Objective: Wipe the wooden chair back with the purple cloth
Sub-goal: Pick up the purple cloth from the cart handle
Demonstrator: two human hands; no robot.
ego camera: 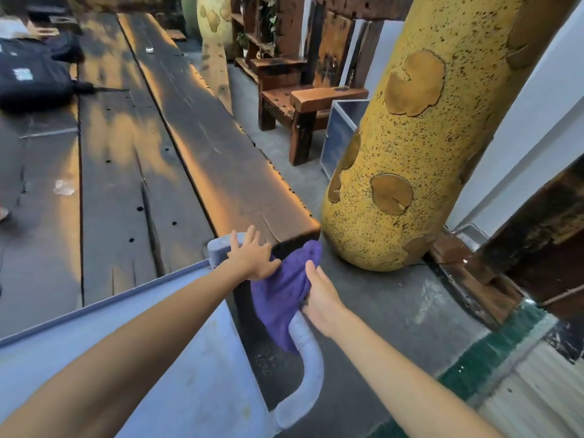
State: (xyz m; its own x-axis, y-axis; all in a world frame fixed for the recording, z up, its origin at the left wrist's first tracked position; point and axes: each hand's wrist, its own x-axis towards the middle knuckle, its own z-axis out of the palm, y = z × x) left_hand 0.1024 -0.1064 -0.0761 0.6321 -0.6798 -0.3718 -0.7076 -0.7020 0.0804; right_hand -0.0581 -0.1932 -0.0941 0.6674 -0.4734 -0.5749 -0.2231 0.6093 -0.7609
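Observation:
The purple cloth hangs against the dark end face of a long wooden plank, below its near corner. My right hand grips the cloth's right edge, fingers tucked into the fabric. My left hand lies flat with spread fingers on the cloth's upper left part and the plank's end. A wooden chair with a tall dark back stands further off at upper centre, away from both hands.
A grey plastic chair with a curved armrest sits directly under my arms. A large yellow speckled pillar rises at right. A black bag lies on the wooden surface at far left. Concrete floor runs between plank and pillar.

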